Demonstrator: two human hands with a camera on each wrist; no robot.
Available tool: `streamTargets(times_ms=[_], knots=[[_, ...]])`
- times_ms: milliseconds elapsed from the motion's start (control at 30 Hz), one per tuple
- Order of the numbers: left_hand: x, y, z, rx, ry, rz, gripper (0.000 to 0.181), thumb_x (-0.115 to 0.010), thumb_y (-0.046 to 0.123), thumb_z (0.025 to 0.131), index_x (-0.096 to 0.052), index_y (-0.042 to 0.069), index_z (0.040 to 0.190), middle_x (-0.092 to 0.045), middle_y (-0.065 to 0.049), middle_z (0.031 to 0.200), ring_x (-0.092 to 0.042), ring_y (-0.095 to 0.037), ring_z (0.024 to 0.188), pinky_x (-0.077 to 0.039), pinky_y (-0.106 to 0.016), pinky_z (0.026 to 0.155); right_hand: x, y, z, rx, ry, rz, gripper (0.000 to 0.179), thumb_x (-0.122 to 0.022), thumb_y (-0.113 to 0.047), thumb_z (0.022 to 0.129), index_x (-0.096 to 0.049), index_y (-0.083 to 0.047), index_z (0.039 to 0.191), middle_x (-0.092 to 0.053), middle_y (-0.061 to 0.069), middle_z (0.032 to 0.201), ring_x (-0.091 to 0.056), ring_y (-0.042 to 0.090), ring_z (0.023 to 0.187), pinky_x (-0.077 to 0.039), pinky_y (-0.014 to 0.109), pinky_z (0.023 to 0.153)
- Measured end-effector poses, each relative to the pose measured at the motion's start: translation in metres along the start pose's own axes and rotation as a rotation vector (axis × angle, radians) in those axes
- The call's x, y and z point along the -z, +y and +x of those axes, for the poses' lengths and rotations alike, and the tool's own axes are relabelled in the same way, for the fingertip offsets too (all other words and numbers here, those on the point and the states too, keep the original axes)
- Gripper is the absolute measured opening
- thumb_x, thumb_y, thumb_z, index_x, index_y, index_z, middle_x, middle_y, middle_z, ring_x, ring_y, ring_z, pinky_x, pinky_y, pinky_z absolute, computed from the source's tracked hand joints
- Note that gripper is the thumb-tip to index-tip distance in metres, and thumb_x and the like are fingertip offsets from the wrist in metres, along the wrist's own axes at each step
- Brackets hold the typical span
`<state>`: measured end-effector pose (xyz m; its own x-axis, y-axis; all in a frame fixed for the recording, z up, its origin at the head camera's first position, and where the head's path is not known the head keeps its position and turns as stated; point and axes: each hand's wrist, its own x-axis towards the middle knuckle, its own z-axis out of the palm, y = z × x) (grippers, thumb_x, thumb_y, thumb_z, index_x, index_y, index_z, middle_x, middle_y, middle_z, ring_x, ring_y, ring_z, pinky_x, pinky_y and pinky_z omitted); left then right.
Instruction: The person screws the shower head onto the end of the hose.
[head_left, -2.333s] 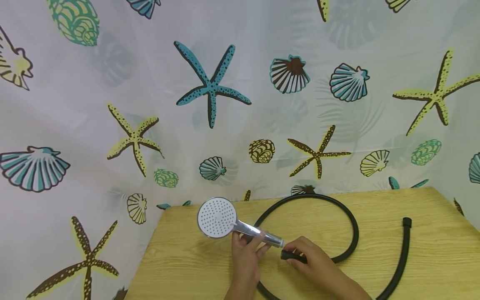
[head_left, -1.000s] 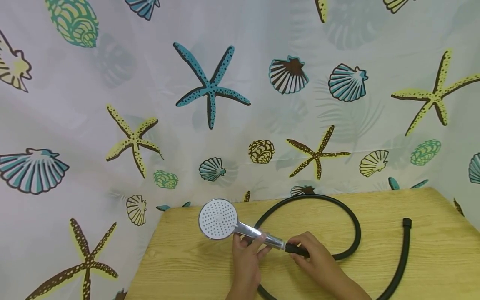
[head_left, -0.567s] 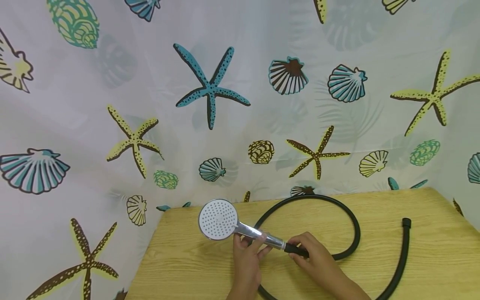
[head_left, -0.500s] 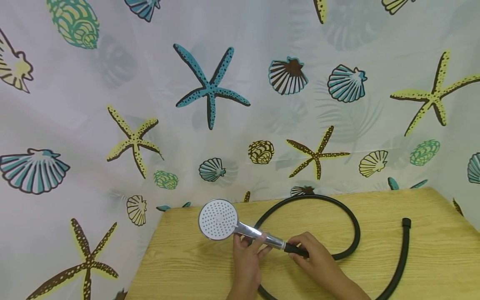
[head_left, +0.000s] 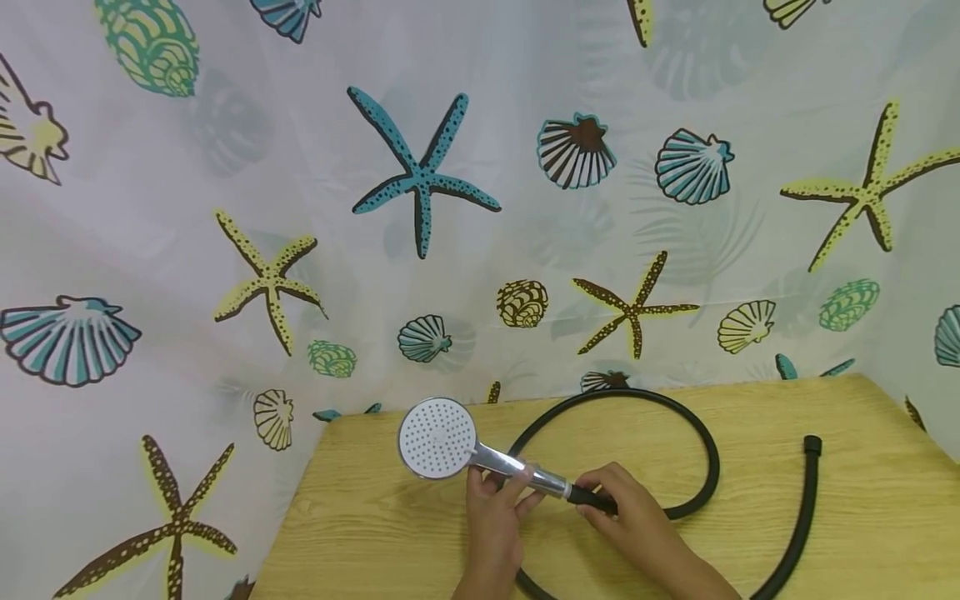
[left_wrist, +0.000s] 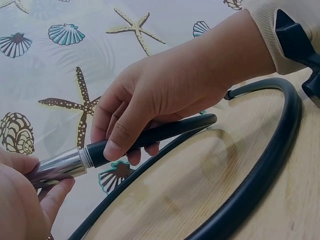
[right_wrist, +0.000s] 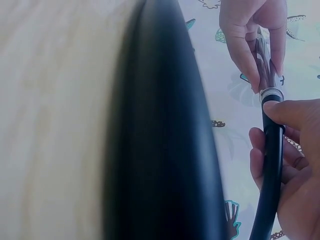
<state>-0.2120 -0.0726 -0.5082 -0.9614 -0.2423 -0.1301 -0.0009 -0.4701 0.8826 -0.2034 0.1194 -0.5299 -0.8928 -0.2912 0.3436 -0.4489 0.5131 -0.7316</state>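
A chrome shower head [head_left: 437, 437] with a white, dotted spray face is held up over the table by its handle. My left hand [head_left: 495, 529] grips that handle, thumb on top and fingers beneath. The black end of a shower hose [head_left: 588, 497] is pinched between the thumb and fingers of my right hand [head_left: 630, 517]. In the left wrist view the hose end [left_wrist: 97, 152] lines up with the handle's threaded tip [left_wrist: 86, 157], meeting it with some thread showing. The right wrist view shows the same joint, with a pale ring [right_wrist: 271, 93] between chrome and black.
The hose loops [head_left: 712, 450] over the wooden table [head_left: 375, 533] behind and under my hands. Its other end, with a black nut [head_left: 813, 446], lies at the right. A curtain [head_left: 480, 333] printed with shells and starfish hangs behind the table.
Since the first frame, my right hand has raised the hose end from just below the handle's tip to meet it. Over the last second both hands hold almost still.
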Motion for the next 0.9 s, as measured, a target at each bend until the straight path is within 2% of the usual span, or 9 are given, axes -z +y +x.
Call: streamTargets(times_ms=[233,467,700,900], knots=[[0.0001,-0.0014,-0.0002,0.004,0.012,-0.005,0.053,-0.073,-0.003,0.086,-0.045,0.011,0.129,-0.062,-0.014,0.114,-0.073,-0.023,0.096,-0.066,-0.047,0.088,-0.0011,0.0024,0.0001,-0.010,0.002,-0.030,0.029,-0.076,-0.014,0.090,-0.064,-0.022,0.115,-0.061,-0.012,0.107,-0.063,0.002,0.092,-0.061,0.020,0.082],[-0.0008,-0.0018,0.0013,0.000,-0.004,0.004,0.055,-0.074,-0.002,0.086,-0.045,0.010,0.131,-0.061,-0.016,0.116,-0.073,-0.025,0.099,-0.065,-0.047,0.088,0.0005,0.0012,0.0013,-0.025,0.008,-0.042,0.027,-0.077,-0.016,0.089,-0.066,-0.024,0.112,-0.062,-0.015,0.107,-0.063,0.002,0.093,-0.061,0.021,0.083],[0.0002,-0.0022,0.0002,-0.020,-0.030,0.022,0.055,-0.072,-0.002,0.087,-0.043,0.010,0.132,-0.060,-0.013,0.111,-0.071,-0.031,0.105,-0.065,-0.048,0.088,0.0025,-0.0013,0.0008,0.003,0.012,-0.026,0.023,-0.075,-0.019,0.091,-0.069,-0.024,0.113,-0.066,-0.015,0.106,-0.065,0.004,0.096,-0.061,0.023,0.084],[0.0013,-0.0024,-0.0004,-0.039,-0.041,0.025,0.053,-0.073,-0.001,0.087,-0.043,0.009,0.130,-0.061,-0.015,0.112,-0.072,-0.028,0.101,-0.065,-0.048,0.087,0.0034,-0.0015,0.0002,0.014,0.001,-0.032,0.023,-0.072,-0.022,0.093,-0.070,-0.021,0.116,-0.068,-0.013,0.107,-0.066,0.004,0.096,-0.062,0.023,0.085]])
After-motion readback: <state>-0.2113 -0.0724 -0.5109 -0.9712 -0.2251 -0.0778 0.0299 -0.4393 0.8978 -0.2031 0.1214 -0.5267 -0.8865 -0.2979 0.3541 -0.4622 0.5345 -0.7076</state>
